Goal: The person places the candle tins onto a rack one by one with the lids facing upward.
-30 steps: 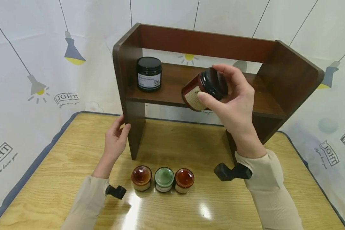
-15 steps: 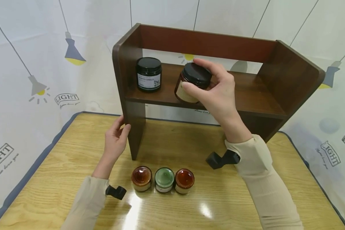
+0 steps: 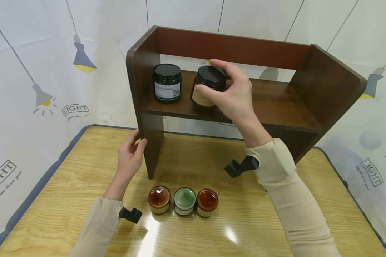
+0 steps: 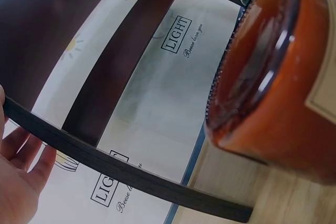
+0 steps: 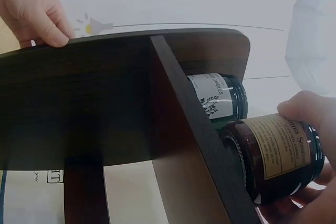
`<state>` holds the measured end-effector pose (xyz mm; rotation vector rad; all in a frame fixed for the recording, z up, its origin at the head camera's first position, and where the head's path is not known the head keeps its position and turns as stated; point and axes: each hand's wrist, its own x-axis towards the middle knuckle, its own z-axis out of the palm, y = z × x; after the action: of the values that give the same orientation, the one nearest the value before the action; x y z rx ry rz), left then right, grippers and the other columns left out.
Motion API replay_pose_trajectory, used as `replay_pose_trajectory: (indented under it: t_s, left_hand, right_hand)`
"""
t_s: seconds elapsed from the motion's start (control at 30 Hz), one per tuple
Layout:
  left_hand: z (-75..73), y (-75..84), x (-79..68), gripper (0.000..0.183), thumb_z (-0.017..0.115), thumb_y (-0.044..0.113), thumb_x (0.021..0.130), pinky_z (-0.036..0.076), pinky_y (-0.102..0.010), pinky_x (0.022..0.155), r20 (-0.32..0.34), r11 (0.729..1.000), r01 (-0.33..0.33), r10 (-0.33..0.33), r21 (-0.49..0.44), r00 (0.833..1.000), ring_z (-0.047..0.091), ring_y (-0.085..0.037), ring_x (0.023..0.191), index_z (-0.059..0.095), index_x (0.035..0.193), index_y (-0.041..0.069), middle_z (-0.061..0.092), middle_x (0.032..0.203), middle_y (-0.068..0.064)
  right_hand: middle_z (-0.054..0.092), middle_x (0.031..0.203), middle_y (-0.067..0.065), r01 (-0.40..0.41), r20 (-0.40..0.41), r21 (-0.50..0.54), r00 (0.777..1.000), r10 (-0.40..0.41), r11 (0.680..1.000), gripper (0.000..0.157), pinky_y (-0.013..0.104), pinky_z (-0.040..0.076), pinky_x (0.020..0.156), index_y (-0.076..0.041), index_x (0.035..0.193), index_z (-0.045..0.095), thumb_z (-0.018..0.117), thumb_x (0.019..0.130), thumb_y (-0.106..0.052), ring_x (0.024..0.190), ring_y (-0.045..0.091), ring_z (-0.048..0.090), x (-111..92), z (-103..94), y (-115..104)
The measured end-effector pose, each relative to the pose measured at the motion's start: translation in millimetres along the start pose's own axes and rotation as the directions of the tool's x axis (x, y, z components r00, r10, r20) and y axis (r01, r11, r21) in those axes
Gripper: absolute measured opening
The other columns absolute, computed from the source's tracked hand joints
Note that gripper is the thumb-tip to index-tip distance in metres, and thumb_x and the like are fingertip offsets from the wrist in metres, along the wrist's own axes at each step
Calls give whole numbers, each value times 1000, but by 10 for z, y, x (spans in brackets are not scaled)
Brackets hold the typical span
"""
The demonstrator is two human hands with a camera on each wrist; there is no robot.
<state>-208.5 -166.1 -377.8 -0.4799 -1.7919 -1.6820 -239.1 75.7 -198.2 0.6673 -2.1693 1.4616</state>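
My right hand holds an amber candle jar with a black lid, thumb on one side and fingers round the other. In the right wrist view the jar's cream label shows, and its base is right at the front edge of the wooden shelf. To its left on the board stands a dark green candle jar with a white label and black lid. My left hand grips the front edge of the shelf's left side panel, thumb inside and fingers outside.
On the table, in front of the shelf, are a brown jar, a green jar and a red-amber jar in a row. A printed wall sheet hangs behind. The shelf's right side panel rises at the right.
My right hand has carried the amber candle jar left toward the green one, turning it from tilted to nearly upright over the shelf board. My left hand has stayed on the side panel.
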Motion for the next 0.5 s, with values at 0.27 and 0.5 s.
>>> replay_pose_trajectory:
  t_s: [0.27, 0.5]
  left_hand:
    - [-37, -220, -12, 33, 49, -16, 88, 48, -17, 84, 0, 1000, -6, 6, -12, 1000, 56, -9, 103, 51, 122, -17, 61, 113, -1]
    - [-39, -226, -14, 33, 49, -15, 89, 48, -16, 84, 3, 1000, 8, -8, -13, 1000, 56, -9, 103, 50, 122, -17, 60, 112, 9]
  right_hand:
    - [57, 117, 8, -26, 2, -45, 1000, 26, 999, 54, 25, 47, 83, -3, 121, 58, 79, 73, -15, 100, 17, 53, 40, 41, 38]
    - [57, 117, 10, -71, 15, -36, 997, 72, 997, 54, 26, 48, 84, -4, 122, 58, 79, 73, -14, 98, 19, 56, 73, 84, 62]
